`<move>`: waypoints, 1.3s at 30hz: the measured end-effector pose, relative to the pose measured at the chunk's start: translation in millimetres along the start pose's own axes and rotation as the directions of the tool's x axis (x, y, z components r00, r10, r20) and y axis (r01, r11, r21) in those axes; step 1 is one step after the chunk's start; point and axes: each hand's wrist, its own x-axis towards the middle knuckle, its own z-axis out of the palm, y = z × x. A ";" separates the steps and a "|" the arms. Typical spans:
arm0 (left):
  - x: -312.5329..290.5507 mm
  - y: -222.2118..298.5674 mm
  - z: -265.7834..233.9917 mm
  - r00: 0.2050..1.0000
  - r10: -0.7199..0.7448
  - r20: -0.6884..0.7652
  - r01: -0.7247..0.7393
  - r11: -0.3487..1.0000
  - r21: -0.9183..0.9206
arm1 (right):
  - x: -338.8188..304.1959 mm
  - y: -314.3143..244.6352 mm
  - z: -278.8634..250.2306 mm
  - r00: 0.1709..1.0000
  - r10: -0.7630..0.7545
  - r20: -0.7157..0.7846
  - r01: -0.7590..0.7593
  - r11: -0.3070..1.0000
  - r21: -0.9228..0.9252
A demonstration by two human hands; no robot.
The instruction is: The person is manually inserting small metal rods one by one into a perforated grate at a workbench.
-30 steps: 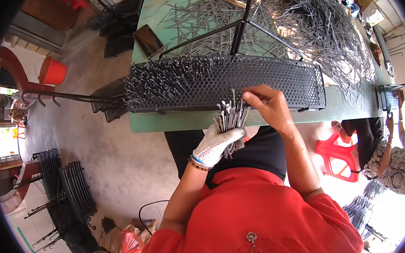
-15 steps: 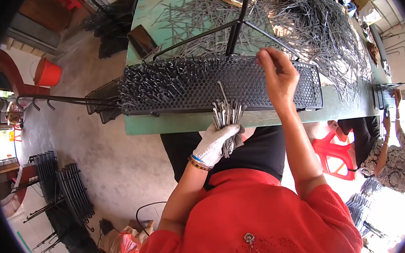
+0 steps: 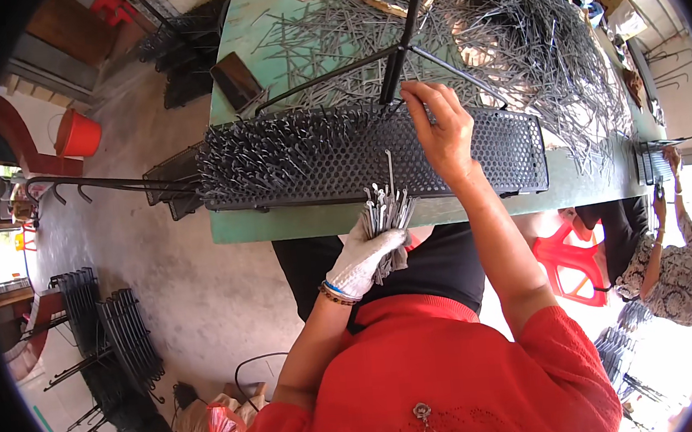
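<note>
Bunch of metal pins: the bunch [image 3: 386, 213] is in front of the near edge of the board, its upper ends bent into small hooks. One long pin [image 3: 391, 168] stands higher than the others, as it did one second ago.
Left hand: the left hand [image 3: 361, 260], in a white glove, is closed firmly around the bunch. It remains in nearly the same place.
Right hand: the bare right hand [image 3: 443, 131] is above the far side of the board, near the black post [image 3: 404, 45]. One second ago it was beside the bunch; half a second ago it was further to the right. Its fingers are bent, with thumb and fingertips close together; I cannot tell if a pin is between them.
Black board: the board [image 3: 511, 150], full of holes, lies along the front of the counter. Many standing pins [image 3: 256, 154] cover its left part; on its right part the holes are visible.
Green counter: behind the board, on the counter [image 3: 298, 222], lie loose pins [image 3: 543, 38] in a big heap. A dark box [image 3: 236, 82] is near the left edge.
Around: a red bucket [image 3: 78, 133] is at left, a red stool [image 3: 568, 265] at right. Beyond the stool is a co-worker in a patterned shirt [image 3: 676, 283].
</note>
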 end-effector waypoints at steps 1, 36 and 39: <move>1.4 -1.4 -1.3 1.000 -0.005 0.004 0.005 1.000 0.005 | 1.4 0.4 0.6 1.000 -0.002 0.001 0.002 1.000 -0.001; 12.4 -3.6 -4.6 0.996 -0.011 0.094 0.008 0.999 0.032 | 5.8 -14.6 -23.0 0.842 0.299 0.450 -0.361 0.931 0.058; 11.7 -0.4 -0.9 0.996 0.017 0.085 -0.017 1.000 0.003 | -5.9 -14.5 -31.5 0.642 0.364 0.675 -0.563 0.821 0.093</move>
